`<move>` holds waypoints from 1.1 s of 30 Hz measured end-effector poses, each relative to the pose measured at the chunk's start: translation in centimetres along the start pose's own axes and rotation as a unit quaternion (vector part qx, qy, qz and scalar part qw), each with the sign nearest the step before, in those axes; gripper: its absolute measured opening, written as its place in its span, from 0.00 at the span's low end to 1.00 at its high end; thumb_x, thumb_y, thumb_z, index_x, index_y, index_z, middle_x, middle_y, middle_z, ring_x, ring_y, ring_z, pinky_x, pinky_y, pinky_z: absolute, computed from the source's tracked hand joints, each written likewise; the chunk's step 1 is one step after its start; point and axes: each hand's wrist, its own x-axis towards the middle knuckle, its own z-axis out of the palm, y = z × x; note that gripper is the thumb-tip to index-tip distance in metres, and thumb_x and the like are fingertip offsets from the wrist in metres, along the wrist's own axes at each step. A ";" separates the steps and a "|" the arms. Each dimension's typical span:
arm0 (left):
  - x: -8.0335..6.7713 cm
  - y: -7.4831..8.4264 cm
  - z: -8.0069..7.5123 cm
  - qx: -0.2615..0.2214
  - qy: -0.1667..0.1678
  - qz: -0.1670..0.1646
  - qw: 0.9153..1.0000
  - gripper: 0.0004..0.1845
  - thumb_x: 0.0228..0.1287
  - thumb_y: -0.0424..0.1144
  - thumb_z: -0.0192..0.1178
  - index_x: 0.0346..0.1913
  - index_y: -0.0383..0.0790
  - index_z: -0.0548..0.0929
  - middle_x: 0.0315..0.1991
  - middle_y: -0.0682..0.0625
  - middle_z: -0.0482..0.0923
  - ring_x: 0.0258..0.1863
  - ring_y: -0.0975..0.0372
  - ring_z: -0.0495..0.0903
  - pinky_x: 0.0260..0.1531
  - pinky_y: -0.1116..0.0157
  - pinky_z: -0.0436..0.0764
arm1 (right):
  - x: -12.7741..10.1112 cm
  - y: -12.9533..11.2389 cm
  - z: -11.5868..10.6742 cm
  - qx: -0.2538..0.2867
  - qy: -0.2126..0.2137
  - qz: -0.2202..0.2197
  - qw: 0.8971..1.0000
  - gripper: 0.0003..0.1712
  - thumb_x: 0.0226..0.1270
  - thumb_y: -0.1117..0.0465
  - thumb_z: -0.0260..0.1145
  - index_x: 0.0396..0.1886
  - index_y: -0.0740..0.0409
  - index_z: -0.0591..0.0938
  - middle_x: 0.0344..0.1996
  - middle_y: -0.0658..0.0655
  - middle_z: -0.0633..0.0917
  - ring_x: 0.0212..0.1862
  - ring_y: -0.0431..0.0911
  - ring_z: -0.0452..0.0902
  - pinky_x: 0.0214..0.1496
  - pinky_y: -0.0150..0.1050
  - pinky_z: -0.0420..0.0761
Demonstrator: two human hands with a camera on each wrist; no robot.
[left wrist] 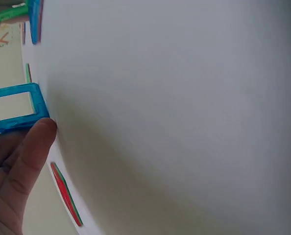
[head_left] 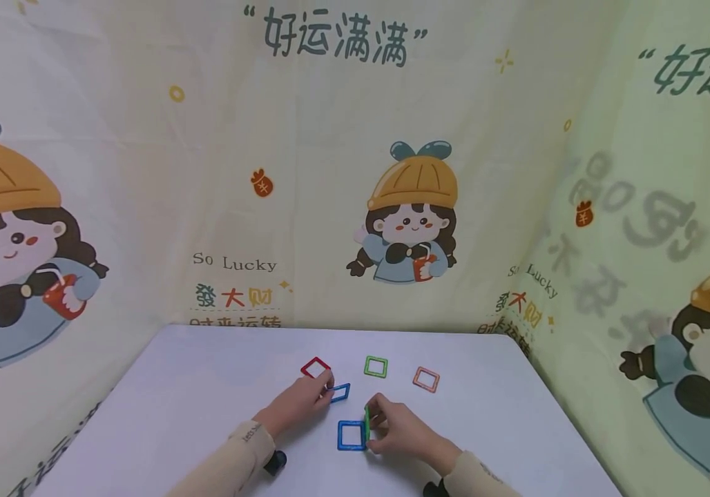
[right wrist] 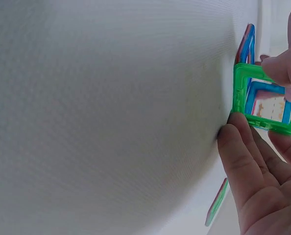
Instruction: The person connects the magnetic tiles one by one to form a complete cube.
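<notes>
Green square frame stands upright on edge against the right side of a flat blue square, pinched in the curled fingers of the right hand near the front of the white surface. The left hand grips a smaller blue square by its edge. Red square, another green square and an orange one lie flat beyond.
</notes>
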 end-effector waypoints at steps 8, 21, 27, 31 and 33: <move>0.5 1.0 0.7 -0.045 -0.021 0.011 0.999 0.10 0.70 0.41 0.67 0.48 0.52 0.77 0.35 0.60 0.79 0.35 0.68 0.76 0.43 0.67 0.82 | -0.1 -0.2 -0.1 -0.011 0.000 0.003 1.000 0.30 0.54 0.57 0.82 0.54 0.51 0.76 0.46 0.45 0.85 0.46 0.36 0.82 0.53 0.37 0.84; 0.4 2.0 1.8 -0.080 -0.044 0.017 0.996 0.08 0.70 0.41 0.67 0.49 0.53 0.86 0.36 0.64 0.82 0.36 0.69 0.77 0.46 0.66 0.81 | -0.1 -0.2 0.1 -0.010 0.000 0.012 1.000 0.29 0.55 0.57 0.82 0.52 0.48 0.75 0.46 0.45 0.85 0.47 0.38 0.82 0.53 0.39 0.84; -0.1 2.1 1.5 -0.082 -0.068 0.018 0.994 0.08 0.70 0.42 0.68 0.49 0.56 0.87 0.37 0.66 0.83 0.36 0.70 0.77 0.47 0.67 0.81 | -0.1 -0.1 0.2 -0.007 -0.002 0.023 1.000 0.31 0.55 0.57 0.82 0.57 0.49 0.77 0.48 0.48 0.87 0.48 0.40 0.84 0.56 0.42 0.85; -0.2 2.2 1.2 -0.080 -0.073 0.029 0.994 0.09 0.70 0.41 0.68 0.50 0.55 0.87 0.38 0.64 0.84 0.36 0.71 0.78 0.47 0.67 0.82 | 0.0 0.0 0.2 -0.013 -0.005 0.021 1.000 0.38 0.56 0.57 0.81 0.66 0.54 0.76 0.51 0.50 0.88 0.49 0.42 0.85 0.54 0.42 0.85; -0.2 2.1 1.2 -0.076 -0.074 0.030 0.994 0.10 0.69 0.40 0.69 0.50 0.55 0.87 0.39 0.64 0.84 0.37 0.71 0.78 0.49 0.67 0.82 | 0.0 -0.1 0.1 -0.019 -0.007 0.020 1.000 0.38 0.57 0.56 0.80 0.67 0.53 0.76 0.51 0.50 0.88 0.49 0.42 0.86 0.54 0.41 0.86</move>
